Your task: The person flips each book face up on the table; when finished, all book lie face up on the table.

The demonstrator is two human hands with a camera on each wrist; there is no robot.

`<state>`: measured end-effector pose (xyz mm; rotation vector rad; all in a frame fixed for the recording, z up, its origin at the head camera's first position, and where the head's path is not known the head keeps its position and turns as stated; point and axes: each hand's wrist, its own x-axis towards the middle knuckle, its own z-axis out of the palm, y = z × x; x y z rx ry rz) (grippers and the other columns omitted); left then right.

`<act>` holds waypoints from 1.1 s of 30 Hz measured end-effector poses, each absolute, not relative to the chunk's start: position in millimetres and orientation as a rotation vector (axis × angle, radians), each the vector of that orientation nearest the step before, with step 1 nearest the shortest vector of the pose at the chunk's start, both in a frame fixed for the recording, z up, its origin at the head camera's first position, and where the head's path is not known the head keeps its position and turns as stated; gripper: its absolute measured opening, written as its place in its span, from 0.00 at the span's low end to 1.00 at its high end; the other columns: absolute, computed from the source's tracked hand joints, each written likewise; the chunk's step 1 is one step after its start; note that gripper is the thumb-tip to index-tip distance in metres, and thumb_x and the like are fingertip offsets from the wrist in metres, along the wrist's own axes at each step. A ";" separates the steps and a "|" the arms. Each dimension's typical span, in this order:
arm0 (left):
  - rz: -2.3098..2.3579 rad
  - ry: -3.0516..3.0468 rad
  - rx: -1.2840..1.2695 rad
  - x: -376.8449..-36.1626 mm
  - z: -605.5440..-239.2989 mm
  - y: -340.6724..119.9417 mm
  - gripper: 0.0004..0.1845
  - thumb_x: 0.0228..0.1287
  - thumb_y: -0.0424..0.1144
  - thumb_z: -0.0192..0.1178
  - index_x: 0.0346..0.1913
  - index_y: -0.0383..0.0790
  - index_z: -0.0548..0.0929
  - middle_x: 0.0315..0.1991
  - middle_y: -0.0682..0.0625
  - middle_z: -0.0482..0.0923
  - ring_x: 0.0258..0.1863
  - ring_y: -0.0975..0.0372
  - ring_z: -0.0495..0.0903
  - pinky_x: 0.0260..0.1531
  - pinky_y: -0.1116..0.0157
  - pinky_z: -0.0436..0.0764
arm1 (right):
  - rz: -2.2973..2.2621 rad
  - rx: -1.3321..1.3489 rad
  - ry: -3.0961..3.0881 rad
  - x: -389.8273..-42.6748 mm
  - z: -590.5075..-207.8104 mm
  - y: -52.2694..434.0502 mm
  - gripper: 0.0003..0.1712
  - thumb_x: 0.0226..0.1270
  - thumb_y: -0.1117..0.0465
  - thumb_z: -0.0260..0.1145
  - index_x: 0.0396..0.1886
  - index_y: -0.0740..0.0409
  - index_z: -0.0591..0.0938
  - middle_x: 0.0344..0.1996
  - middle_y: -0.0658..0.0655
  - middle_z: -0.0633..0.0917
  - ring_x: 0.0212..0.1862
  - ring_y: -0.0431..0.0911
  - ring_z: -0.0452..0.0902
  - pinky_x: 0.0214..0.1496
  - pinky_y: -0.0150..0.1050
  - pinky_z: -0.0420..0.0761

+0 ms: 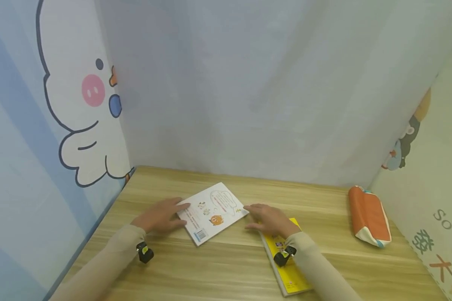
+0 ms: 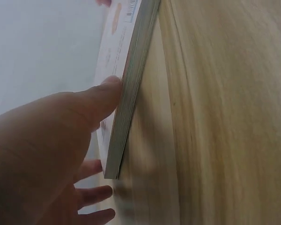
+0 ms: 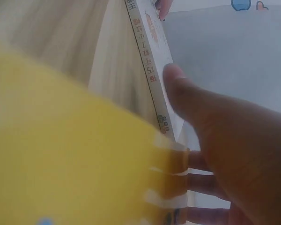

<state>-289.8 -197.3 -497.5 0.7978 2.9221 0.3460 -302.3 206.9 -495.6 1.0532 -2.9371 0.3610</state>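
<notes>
A white book [image 1: 218,200] with small animal drawings, red text and a barcode lies flat on the wooden table, turned at an angle. My left hand [image 1: 161,215] is at its left corner; in the left wrist view the thumb touches the edge of the cover and the other fingers extend loosely past the corner. On the opposite side, my right hand [image 1: 269,219] has its fingertips at the right corner, fingers extended. Under the right hand and wrist lies a yellow book [image 1: 291,274], partly hidden by the arm. Its yellow cover [image 3: 75,154] fills the lower left of the right wrist view.
An orange pencil case [image 1: 371,215] with white ends lies at the table's right side. Grey curtain [image 1: 241,92] hangs behind the wooden table [image 1: 211,271]. Printed cloth walls with cartoon figures flank it left and right. A small black camera is strapped to each wrist.
</notes>
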 end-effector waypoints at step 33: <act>0.634 2.886 0.541 -301.2 -504.1 -199.3 0.45 0.62 0.57 0.71 0.77 0.40 0.67 0.69 0.37 0.75 0.69 0.45 0.74 0.71 0.44 0.70 | 0.418 0.929 -2.770 -307.1 -510.1 176.9 0.18 0.64 0.58 0.75 0.54 0.52 0.88 0.42 0.55 0.89 0.43 0.49 0.82 0.46 0.46 0.82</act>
